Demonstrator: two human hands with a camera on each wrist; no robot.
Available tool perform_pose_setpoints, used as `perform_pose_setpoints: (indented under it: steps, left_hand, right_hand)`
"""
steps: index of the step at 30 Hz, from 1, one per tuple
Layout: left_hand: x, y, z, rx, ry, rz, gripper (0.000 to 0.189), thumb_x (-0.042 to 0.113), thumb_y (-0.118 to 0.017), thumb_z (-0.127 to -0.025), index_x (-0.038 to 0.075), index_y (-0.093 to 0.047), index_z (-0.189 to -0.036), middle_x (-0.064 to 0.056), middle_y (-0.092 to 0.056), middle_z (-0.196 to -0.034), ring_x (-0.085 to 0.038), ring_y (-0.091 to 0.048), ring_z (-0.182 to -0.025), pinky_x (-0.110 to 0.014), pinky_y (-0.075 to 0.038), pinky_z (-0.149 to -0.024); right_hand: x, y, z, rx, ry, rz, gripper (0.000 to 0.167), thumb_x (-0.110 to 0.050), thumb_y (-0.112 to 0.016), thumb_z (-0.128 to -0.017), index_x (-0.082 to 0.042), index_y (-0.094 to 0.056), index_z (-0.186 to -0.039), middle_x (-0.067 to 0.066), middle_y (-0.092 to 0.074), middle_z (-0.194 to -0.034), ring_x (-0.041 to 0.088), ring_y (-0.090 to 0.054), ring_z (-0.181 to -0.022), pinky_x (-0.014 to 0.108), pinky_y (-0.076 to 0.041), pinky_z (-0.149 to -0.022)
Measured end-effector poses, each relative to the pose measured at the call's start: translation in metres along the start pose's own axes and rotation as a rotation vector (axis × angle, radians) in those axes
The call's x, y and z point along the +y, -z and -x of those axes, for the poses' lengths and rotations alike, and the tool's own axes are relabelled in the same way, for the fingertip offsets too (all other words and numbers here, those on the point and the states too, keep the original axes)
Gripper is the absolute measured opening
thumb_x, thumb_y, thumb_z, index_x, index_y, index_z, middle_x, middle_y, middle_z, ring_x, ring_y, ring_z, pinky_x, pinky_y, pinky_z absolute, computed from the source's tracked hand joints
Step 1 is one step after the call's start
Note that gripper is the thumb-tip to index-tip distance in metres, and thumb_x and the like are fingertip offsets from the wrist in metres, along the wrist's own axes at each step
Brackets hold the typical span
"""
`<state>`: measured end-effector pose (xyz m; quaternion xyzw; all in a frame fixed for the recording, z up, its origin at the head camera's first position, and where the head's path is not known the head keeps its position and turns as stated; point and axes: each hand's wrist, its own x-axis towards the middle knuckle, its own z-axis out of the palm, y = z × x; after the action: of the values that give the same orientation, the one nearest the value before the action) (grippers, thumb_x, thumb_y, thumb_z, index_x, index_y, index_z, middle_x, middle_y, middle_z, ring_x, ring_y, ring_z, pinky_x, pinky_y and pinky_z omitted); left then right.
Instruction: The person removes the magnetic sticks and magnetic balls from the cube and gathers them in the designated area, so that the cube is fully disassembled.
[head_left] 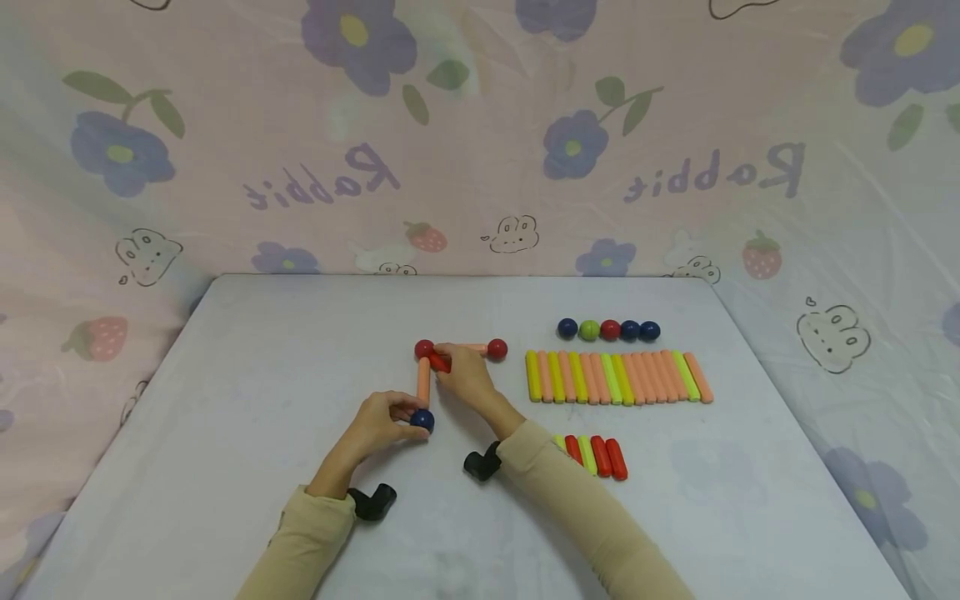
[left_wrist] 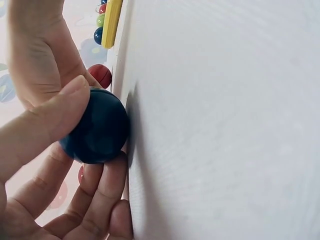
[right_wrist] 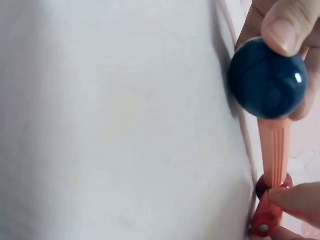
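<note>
My left hand [head_left: 381, 419] pinches a dark blue ball [head_left: 422, 422] between thumb and fingers, close at the table surface in the left wrist view. A salmon-coloured rod [head_left: 423, 382] runs from this ball up to a red ball [head_left: 424, 349]. My right hand [head_left: 470, 382] grips a short red rod [head_left: 439, 362], one end right at that red ball and slanting off it. In the right wrist view a metal-coloured dot shows on the near end of the red rod [right_wrist: 266, 216]. Behind the right hand, another salmon rod [head_left: 476, 347] reaches a second red ball [head_left: 497, 349].
To the right lies a row of yellow, salmon and lime rods [head_left: 618, 377]. Behind it several balls [head_left: 611, 331] stand in line: blue, green and red. Short red and lime rods [head_left: 600, 456] lie beside the right sleeve. A printed curtain [head_left: 480, 125] hangs behind the white table [head_left: 225, 400].
</note>
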<state>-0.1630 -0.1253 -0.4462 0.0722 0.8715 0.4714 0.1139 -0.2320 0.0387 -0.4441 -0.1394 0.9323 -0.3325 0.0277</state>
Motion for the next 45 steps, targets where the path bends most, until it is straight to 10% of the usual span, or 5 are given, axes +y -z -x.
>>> perform_pose_setpoints:
  steps: [14,32,45]
  left_hand:
    - [0.002,-0.001,0.0,0.008,0.015,0.003,0.038,0.007,-0.084,-0.07,0.001,-0.071,-0.106,-0.015,-0.072,-0.098,-0.018,-0.066,-0.087,-0.024,-0.054,-0.077]
    - [0.005,0.0,0.005,0.027,0.0,-0.036,0.035,0.006,-0.082,-0.072,0.0,-0.071,-0.105,-0.014,-0.071,-0.095,-0.017,-0.066,-0.084,-0.022,-0.053,-0.073]
    - [0.001,0.004,0.011,0.035,0.009,-0.019,0.035,0.007,-0.08,-0.076,-0.001,-0.069,-0.109,-0.019,-0.073,-0.103,-0.026,-0.072,-0.092,-0.036,-0.057,-0.082]
  right_hand:
    - [-0.001,0.0,-0.001,0.047,0.078,0.052,0.039,0.007,-0.061,-0.082,0.001,-0.065,-0.121,0.021,-0.069,-0.115,0.023,-0.054,-0.083,0.026,-0.043,-0.068]
    - [0.003,0.01,0.002,-0.103,0.073,-0.053,0.041,0.007,-0.056,-0.084,-0.002,-0.064,-0.123,0.015,-0.066,-0.126,0.027,-0.06,-0.099,0.034,-0.052,-0.086]
    - [0.013,0.032,0.018,-0.12,-0.12,-0.223,0.029,-0.008,-0.068,-0.086,-0.005,-0.06,-0.114,0.013,-0.061,-0.088,0.016,-0.052,-0.07,0.017,-0.044,-0.058]
